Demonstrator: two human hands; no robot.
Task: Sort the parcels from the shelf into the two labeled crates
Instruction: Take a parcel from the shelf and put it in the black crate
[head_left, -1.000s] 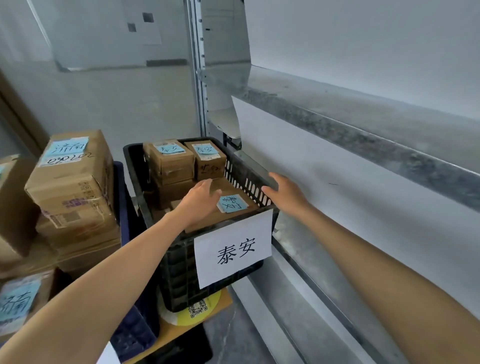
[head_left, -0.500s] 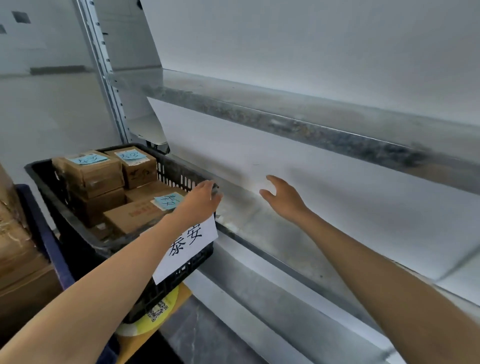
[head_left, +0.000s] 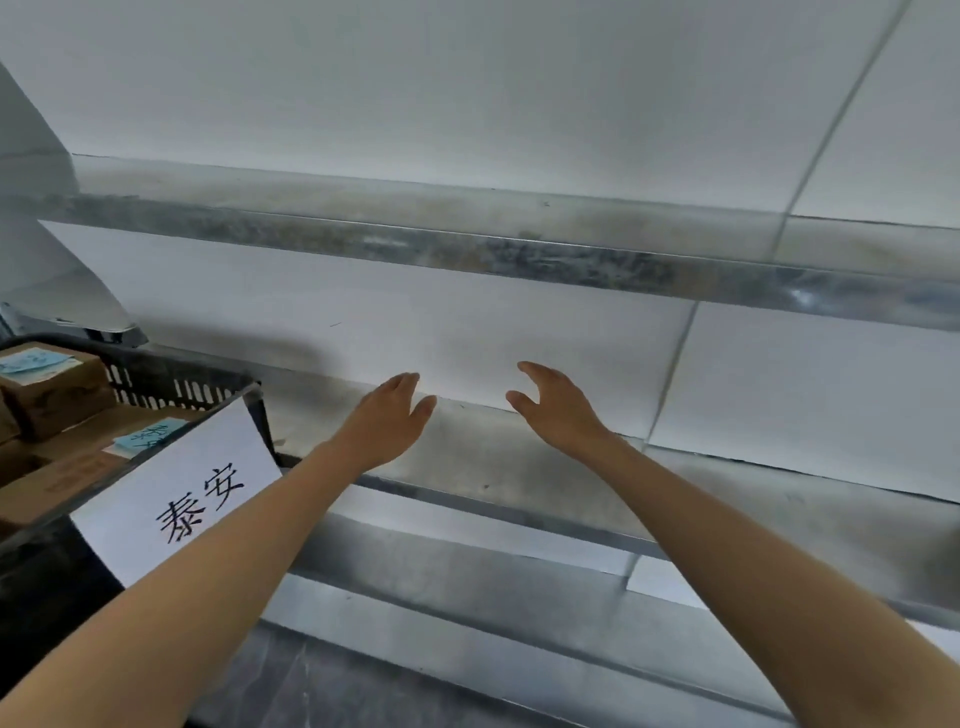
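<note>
Two boards run across the view: the upper shelf (head_left: 467, 249) sits above the lower shelf (head_left: 519, 467), with a back panel (head_left: 415, 332) between them. A crate (head_left: 171, 382) stands at far left, in front of the left end of the lower shelf. A paper label (head_left: 182, 493) hangs on the crate's near wall. Inside the crate, a rear parcel (head_left: 52, 387) sits behind and higher than a flat parcel (head_left: 67, 467), which lies just behind the label. The left hand (head_left: 387, 423) and right hand (head_left: 558, 410) are over the lower shelf, side by side but apart, right of the crate; contact with the shelf cannot be determined.
</note>
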